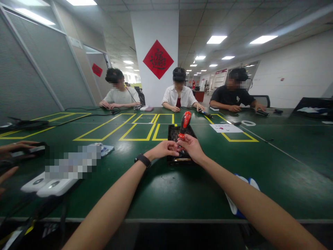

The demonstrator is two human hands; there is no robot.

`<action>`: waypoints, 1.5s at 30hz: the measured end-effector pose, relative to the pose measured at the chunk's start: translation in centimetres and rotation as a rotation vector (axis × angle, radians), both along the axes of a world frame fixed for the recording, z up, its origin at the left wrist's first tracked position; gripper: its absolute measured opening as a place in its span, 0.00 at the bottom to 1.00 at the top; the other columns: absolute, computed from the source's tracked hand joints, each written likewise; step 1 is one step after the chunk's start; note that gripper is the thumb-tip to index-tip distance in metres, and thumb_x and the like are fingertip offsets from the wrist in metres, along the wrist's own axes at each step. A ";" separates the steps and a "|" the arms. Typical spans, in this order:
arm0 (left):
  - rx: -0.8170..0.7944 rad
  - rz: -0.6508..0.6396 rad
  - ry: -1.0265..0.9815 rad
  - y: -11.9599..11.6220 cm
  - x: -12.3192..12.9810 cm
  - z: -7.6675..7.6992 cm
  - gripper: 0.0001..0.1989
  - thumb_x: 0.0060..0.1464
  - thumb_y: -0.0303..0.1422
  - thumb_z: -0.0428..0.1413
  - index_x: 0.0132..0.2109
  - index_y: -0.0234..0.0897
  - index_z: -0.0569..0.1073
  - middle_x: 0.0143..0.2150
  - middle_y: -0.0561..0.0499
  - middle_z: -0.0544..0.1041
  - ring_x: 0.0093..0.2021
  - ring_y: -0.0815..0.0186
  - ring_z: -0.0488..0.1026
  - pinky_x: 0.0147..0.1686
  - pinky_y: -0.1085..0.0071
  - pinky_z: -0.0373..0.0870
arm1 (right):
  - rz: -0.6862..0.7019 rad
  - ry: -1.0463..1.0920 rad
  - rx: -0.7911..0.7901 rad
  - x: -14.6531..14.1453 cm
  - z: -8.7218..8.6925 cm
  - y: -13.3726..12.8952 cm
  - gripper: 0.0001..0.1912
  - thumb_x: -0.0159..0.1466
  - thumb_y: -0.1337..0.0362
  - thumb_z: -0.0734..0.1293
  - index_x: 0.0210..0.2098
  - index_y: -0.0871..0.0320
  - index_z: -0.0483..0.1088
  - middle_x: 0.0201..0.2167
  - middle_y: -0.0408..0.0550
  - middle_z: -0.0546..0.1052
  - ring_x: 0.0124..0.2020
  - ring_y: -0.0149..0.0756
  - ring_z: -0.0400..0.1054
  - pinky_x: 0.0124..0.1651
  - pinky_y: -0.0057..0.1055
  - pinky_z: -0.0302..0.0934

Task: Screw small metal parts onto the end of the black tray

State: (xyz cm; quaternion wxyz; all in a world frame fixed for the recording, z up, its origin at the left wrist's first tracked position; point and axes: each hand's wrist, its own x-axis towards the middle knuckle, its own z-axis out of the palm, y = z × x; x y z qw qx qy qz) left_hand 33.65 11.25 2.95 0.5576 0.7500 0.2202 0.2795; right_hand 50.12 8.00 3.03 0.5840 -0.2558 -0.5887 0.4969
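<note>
A screwdriver with a red and black handle [185,121] stands nearly upright, slightly tilted, over a black tray [172,130] on the green table. My right hand [191,146] grips its lower part, just below the handle. From the left, my left hand [164,149] meets the right one, thumb and fingers pinched near the screwdriver's shaft. Whatever lies between the left fingertips is too small to make out. Dark parts fill the tray beneath both hands, mostly hidden by them. A black band circles my left wrist.
Yellow tape outlines [135,139] mark the green table [156,198]. White devices [56,185] lie left, beside another person's hands [10,152]. A blue and white object [235,205] is under my right forearm. Paper [225,128] and a white ring [248,123] lie right. Three people sit opposite.
</note>
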 end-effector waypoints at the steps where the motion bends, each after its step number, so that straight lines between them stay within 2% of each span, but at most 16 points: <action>1: 0.001 0.000 -0.002 -0.1 0.0 0.1 0.15 0.38 0.32 0.63 0.29 0.30 0.65 0.28 0.55 0.70 0.28 0.74 0.68 0.33 0.76 0.64 | 0.010 -0.001 0.001 0.0 0.0 0.0 0.14 0.51 0.60 0.69 0.35 0.59 0.67 0.28 0.42 0.72 0.27 0.26 0.69 0.28 0.25 0.67; 6: 0.016 -0.008 0.000 -0.3 -0.1 0.3 0.13 0.39 0.32 0.63 0.27 0.29 0.66 0.24 0.57 0.68 0.26 0.75 0.66 0.31 0.77 0.63 | 0.034 -0.020 0.001 0.0 0.0 0.0 0.15 0.54 0.57 0.67 0.38 0.59 0.67 0.29 0.44 0.74 0.28 0.29 0.70 0.30 0.28 0.67; 11: 0.023 -0.056 0.033 0.1 -0.5 0.3 0.12 0.42 0.33 0.61 0.33 0.28 0.72 0.32 0.48 0.75 0.33 0.70 0.71 0.38 0.72 0.65 | 0.031 -0.080 0.018 0.0 0.4 -0.4 0.16 0.54 0.57 0.67 0.39 0.61 0.70 0.29 0.46 0.74 0.25 0.27 0.67 0.26 0.26 0.66; 17: 0.021 -0.103 0.041 0.0 -0.6 0.5 0.15 0.44 0.35 0.60 0.36 0.27 0.74 0.34 0.44 0.76 0.36 0.67 0.72 0.42 0.70 0.65 | 0.032 -0.120 -0.001 0.2 0.4 -0.4 0.16 0.54 0.57 0.67 0.39 0.61 0.70 0.25 0.43 0.73 0.20 0.25 0.64 0.23 0.26 0.64; 20: 0.000 -0.038 -0.002 -0.2 -0.3 0.4 0.16 0.42 0.36 0.61 0.36 0.28 0.72 0.34 0.46 0.76 0.35 0.68 0.72 0.41 0.70 0.66 | -0.001 -0.097 0.025 0.3 0.1 -0.1 0.14 0.55 0.57 0.66 0.37 0.60 0.69 0.28 0.44 0.74 0.22 0.24 0.65 0.24 0.24 0.62; 24: 0.020 0.051 -0.033 -0.4 0.2 0.3 0.15 0.36 0.33 0.64 0.30 0.29 0.69 0.29 0.52 0.73 0.30 0.72 0.70 0.36 0.74 0.66 | 0.012 -0.088 0.049 0.2 0.1 -0.1 0.14 0.56 0.58 0.65 0.37 0.60 0.68 0.30 0.46 0.75 0.25 0.26 0.66 0.24 0.22 0.60; 31: 0.000 0.018 0.001 -0.2 0.0 0.3 0.13 0.38 0.33 0.63 0.28 0.29 0.68 0.26 0.55 0.71 0.27 0.74 0.67 0.32 0.77 0.63 | 0.019 -0.064 0.037 0.1 0.1 -0.1 0.15 0.55 0.57 0.66 0.38 0.59 0.65 0.29 0.45 0.75 0.27 0.28 0.69 0.28 0.26 0.64; 34: -0.006 -0.015 0.006 0.0 -0.2 0.3 0.13 0.40 0.34 0.62 0.31 0.28 0.70 0.28 0.52 0.73 0.29 0.72 0.69 0.34 0.75 0.64 | 0.014 -0.059 0.028 0.1 0.1 0.0 0.16 0.54 0.56 0.67 0.38 0.59 0.66 0.29 0.46 0.75 0.27 0.28 0.69 0.28 0.26 0.65; 38: 0.011 -0.084 0.026 0.0 -0.4 0.5 0.16 0.45 0.36 0.59 0.38 0.28 0.72 0.34 0.46 0.75 0.35 0.68 0.71 0.41 0.71 0.64 | 0.053 -0.088 -0.008 0.1 0.2 -0.1 0.21 0.55 0.54 0.65 0.43 0.61 0.68 0.33 0.49 0.75 0.22 0.27 0.66 0.24 0.28 0.66; 42: 0.033 -0.110 0.046 -0.1 -0.6 0.7 0.15 0.46 0.38 0.58 0.36 0.28 0.74 0.36 0.44 0.76 0.38 0.66 0.72 0.44 0.71 0.64 | 0.047 -0.076 -0.002 0.2 0.2 -0.2 0.20 0.54 0.56 0.67 0.43 0.60 0.69 0.32 0.48 0.75 0.20 0.26 0.66 0.23 0.29 0.66; 45: 0.035 -0.072 0.029 0.0 -0.6 0.6 0.15 0.45 0.37 0.59 0.36 0.28 0.73 0.35 0.44 0.76 0.37 0.66 0.72 0.43 0.70 0.65 | 0.013 -0.047 -0.004 0.3 0.1 -0.1 0.18 0.53 0.58 0.68 0.41 0.60 0.70 0.31 0.47 0.75 0.23 0.27 0.67 0.26 0.27 0.66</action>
